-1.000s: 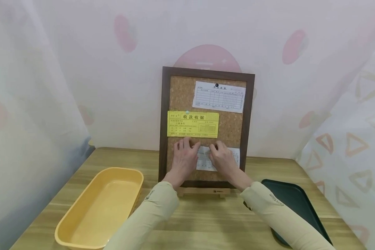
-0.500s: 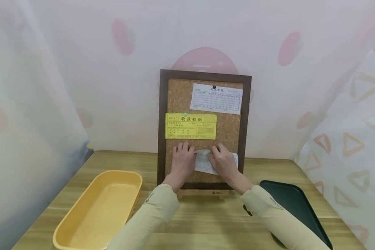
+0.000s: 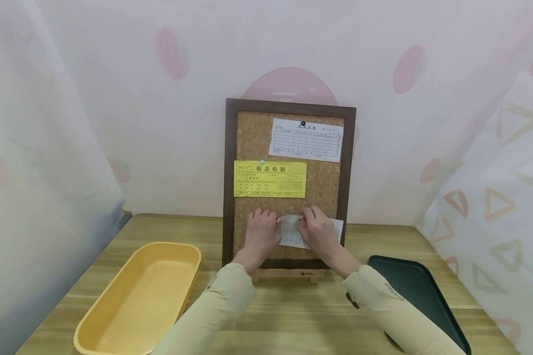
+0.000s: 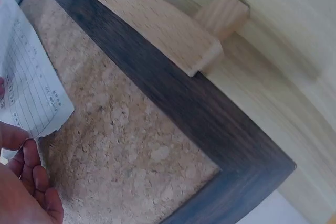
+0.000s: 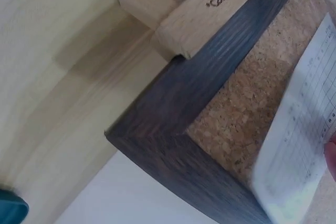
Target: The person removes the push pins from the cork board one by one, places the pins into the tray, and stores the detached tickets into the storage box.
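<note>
Between the two hands, over the lower part of the corkboard (image 3: 253, 135), a white slip (image 3: 289, 236) bows outward along its top edge. The left hand (image 3: 261, 234) pinches it near the upper left corner; the right hand (image 3: 318, 232) seems to pinch the top edge, though its own wrist view shows little of it. Just above the left hand hangs a yellow slip (image 3: 270, 185); well left of that hand sits a yellow tray (image 3: 146, 296).

The corkboard (image 3: 288, 202) stands near the back edge of the desk (image 3: 275, 318), the basin (image 3: 144, 291) beside the left edge and the tray (image 3: 415, 286) beside the right.
</note>
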`<state>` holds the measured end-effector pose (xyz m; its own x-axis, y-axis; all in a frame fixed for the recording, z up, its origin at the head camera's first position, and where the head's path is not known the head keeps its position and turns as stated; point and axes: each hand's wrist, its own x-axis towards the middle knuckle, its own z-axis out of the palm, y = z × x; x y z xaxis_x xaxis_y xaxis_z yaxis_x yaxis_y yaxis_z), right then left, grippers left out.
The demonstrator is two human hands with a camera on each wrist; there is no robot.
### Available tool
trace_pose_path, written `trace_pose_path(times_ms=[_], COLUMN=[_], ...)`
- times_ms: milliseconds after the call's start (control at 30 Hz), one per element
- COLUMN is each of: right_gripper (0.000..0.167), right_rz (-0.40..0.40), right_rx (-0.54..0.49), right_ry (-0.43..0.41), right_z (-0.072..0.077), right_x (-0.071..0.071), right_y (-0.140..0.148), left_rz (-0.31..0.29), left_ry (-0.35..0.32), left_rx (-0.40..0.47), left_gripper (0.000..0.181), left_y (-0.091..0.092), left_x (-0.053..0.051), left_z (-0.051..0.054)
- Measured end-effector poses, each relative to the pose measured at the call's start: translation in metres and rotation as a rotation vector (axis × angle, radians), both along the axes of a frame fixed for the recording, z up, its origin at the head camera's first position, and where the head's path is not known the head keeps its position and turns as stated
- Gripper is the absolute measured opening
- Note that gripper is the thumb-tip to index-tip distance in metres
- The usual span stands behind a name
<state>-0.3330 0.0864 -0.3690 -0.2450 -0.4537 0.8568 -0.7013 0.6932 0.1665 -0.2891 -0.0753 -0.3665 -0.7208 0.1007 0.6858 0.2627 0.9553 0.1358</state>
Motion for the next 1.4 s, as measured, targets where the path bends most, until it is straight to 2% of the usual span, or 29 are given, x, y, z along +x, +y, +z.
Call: trace_pose_path(times_ms=[133,233,467,600,800,1000,1167,1300,1400], right_gripper=[0.014,0.014,0.012,0.011,0.010,0.008,0.007,0.005,0.005], right_rz=[0.013,0.006,-0.019,-0.024,-0.134,-0.236,-0.292,-0.362,-0.417], right_rx=[-0.068,-0.110,-0.218,-0.257,-0.311,-0.336,-0.324,-0.294,-0.274], right_ry=[-0.084,-0.132,-0.179,-0.265,-0.486,-0.487,-0.529,-0.594,-0.674], right_z=[-0.003,-0.005,-0.015,-0.026,-0.038,-0.054,-0.072,-0.085,-0.091], right_x=[0.001,0.002,0.004,0.004,0.015,0.021,0.020,0.017,0.016], right_y=[0.006,0.011,0.030,0.045,0.079,0.119,0.153,0.176,0.189], left_rz=[-0.067,-0.088,-0.096,-0.079,-0.088,-0.101,-0.121,-0.111,-0.094], left_ry=[-0.027,-0.040,-0.049,-0.070,-0.104,-0.151,-0.158,-0.174,-0.209], left_rx=[0.080,0.101,0.154,0.187,0.248,0.313,0.343,0.380,0.454], left_gripper=[0.010,0.010,0.012,0.016,0.019,0.017,0.011,0.010,0.011], left_y=[0.004,0.005,-0.002,-0.011,-0.018,-0.019,-0.020,-0.020,-0.022], left_x=[0.001,0.000,-0.002,0.001,0.008,0.013,0.024,0.039,0.051], left_z=[-0.001,-0.003,-0.008,-0.010,-0.012,-0.010,-0.005,0.000,0.005])
